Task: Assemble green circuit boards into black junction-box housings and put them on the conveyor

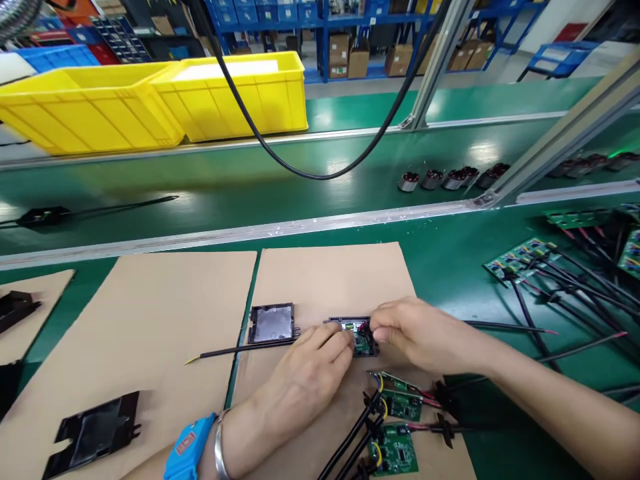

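My left hand (305, 380) and my right hand (425, 333) meet over a small black housing (336, 323) that holds a green circuit board (361, 339). Both hands have fingers pinched on the board and press it into the housing, on a cardboard sheet (325, 280). A black cable (240, 349) runs left from it and another cable (505, 327) runs right. An empty black housing (273, 324) lies just left of my hands. Several green boards with cables (397, 427) lie below my hands.
Black covers (95, 433) lie at lower left on a second cardboard sheet (165, 313). More wired boards (525, 257) sit at the right. Small cylindrical parts (453, 178) and a black tool (45, 216) rest on the conveyor belt. Yellow bins (150, 100) stand behind; a black hose (310, 173) hangs.
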A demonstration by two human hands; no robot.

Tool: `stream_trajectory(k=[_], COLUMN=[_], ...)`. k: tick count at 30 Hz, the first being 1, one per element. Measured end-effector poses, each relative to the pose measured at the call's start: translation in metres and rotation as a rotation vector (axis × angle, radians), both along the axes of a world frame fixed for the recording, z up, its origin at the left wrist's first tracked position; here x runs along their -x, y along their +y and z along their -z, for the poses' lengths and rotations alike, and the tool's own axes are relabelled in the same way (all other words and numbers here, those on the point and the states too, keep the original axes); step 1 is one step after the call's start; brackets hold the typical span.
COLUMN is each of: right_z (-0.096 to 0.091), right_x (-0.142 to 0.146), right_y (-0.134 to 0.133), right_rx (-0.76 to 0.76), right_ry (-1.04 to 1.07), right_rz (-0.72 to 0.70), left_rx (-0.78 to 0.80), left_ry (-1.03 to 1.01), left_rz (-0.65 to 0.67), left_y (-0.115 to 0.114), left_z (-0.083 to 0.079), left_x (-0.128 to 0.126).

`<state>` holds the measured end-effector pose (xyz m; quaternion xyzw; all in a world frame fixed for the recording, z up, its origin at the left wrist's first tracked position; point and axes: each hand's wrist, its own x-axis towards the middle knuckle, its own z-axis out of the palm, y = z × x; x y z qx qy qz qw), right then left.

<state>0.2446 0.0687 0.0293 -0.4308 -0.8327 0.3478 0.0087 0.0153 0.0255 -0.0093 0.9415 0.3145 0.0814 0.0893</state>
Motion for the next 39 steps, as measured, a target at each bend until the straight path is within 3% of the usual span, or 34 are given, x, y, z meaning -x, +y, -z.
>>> stream_trajectory(k=[4,8,21,27,34,39], right_z=[-0.002,-0.005,-0.010,-0.006,-0.006,-0.008], right_x=[0.004,0.008,0.021,0.009,0.010,0.026], right_y=[0.015,0.023,0.019,0.011,0.027,0.035], right_rx=[0.142,0.173,-0.032,-0.172,0.054,0.073], right_ry=[-0.081,-0.151,-0.373,-0.241,-0.294,-0.345], right_rz=[-0.048,-0.071,-0.144,-0.168,-0.203,-0.182], left_rx=[0.037,0.055,0.026,-0.014,-0.021,-0.050], left_ry=[0.025,0.009,0.133,0.057,0.105,0.154], left_rz=[-0.008,-0.009,-0.003,-0.024,-0.021,0.000], left_y=[-0.002,0.001,0.004,0.002,0.004,0.004], left_z=[0.002,0.002,-0.005,0.006,0.002,-0.005], left_x=[-0.001,0.000,-0.008,-0.001,-0.004,-0.011])
